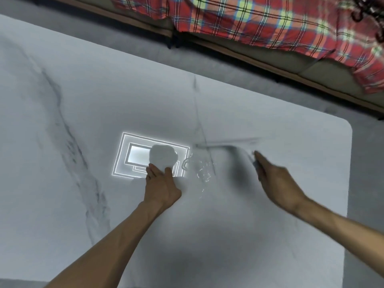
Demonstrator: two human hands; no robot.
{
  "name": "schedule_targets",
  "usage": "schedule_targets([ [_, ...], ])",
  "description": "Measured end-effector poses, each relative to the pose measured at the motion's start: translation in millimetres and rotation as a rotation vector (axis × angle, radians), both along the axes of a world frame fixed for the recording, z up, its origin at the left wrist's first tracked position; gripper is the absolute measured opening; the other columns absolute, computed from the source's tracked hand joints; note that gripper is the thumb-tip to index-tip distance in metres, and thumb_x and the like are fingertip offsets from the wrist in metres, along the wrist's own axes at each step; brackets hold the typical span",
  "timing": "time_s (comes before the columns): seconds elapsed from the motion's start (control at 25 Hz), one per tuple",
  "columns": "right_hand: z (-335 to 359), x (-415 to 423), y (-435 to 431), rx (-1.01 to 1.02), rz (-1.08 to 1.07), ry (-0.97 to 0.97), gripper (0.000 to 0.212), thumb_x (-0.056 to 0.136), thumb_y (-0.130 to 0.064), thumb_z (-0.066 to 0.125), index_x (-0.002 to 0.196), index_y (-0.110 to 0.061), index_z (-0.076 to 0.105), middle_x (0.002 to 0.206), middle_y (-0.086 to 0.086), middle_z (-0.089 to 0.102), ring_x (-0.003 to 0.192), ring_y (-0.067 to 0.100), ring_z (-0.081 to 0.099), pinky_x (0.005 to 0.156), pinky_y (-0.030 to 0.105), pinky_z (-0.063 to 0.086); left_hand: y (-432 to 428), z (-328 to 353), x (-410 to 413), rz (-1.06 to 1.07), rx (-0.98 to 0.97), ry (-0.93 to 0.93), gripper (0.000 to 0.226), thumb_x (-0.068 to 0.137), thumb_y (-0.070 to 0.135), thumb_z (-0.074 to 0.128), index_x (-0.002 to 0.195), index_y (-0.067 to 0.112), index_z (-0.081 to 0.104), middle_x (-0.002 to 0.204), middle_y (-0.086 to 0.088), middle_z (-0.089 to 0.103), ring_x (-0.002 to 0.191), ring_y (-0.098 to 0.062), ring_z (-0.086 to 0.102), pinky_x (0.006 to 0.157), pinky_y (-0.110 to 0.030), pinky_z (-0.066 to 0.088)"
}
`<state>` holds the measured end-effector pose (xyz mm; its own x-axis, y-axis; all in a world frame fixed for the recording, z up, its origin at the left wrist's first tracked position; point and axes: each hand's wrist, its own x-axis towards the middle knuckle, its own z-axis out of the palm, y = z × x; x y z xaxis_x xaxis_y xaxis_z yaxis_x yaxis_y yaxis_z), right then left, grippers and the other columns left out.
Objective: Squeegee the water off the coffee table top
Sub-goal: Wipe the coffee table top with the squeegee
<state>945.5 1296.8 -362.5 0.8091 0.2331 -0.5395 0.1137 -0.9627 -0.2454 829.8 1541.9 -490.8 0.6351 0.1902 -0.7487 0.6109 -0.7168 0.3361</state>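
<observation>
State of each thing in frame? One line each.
Table top: wet near the middle.
Water: beaded puddle between the hands.
Squeegee: motion-blurred, blade seemingly on the table.
Right hand: grips the squeegee handle.
Left hand: flat on the table.
Blanket: draped over sofa.

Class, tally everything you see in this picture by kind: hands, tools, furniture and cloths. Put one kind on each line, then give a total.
hands: 2, left hand and right hand
squeegee: 1
coffee table: 1
plaid cloth: 1
Total: 5
</observation>
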Motion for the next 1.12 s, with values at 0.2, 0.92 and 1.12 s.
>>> schedule_targets([
  [0.2, -36.0, 113.0, 69.0, 0.143, -0.403, -0.024, 0.015, 0.1, -0.019, 0.028, 0.109, -0.02, 0.041, 0.096, 0.02, 0.055, 0.069, 0.028, 0.051, 0.053, 0.035, 0.046, 1.7, -2.6, -4.2, 0.009, -0.016, -0.017, 0.052, 0.076, 0.012, 0.045, 0.127, 0.006, 0.039, 0.152, -0.04, 0.001, 0.145, -0.047, 0.004, 0.118, -0.046, 0.018],
  [0.92, -34.3, -38.4, -34.6, -0.185, 0.646, 0.14, 0.081, 0.091, -0.002, 0.037, 0.153, -0.029, -0.009, 0.094, 0.004, 0.04, 0.064, 0.028, 0.053, 0.061, 0.036, 0.047, -10.1, 9.4, -10.6, 0.179, 0.029, -0.118, 0.056, 0.088, 0.009, 0.054, 0.139, -0.004, 0.037, 0.156, -0.024, 0.013, 0.144, -0.04, 0.02, 0.115, -0.048, 0.026],
  [1.12, -3.8, -15.7, -81.7, -0.262, 0.77, 0.109, 0.078, 0.092, -0.007, 0.037, 0.152, -0.035, -0.004, 0.083, -0.002, 0.038, 0.058, 0.02, 0.041, 0.056, 0.028, 0.035, -7.3, 8.6, -29.8, 0.201, 0.01, -0.116, 0.026, 0.08, -0.001, 0.048, 0.105, -0.006, 0.047, 0.137, -0.038, 0.033, 0.128, -0.05, 0.035, 0.094, -0.044, 0.039],
])
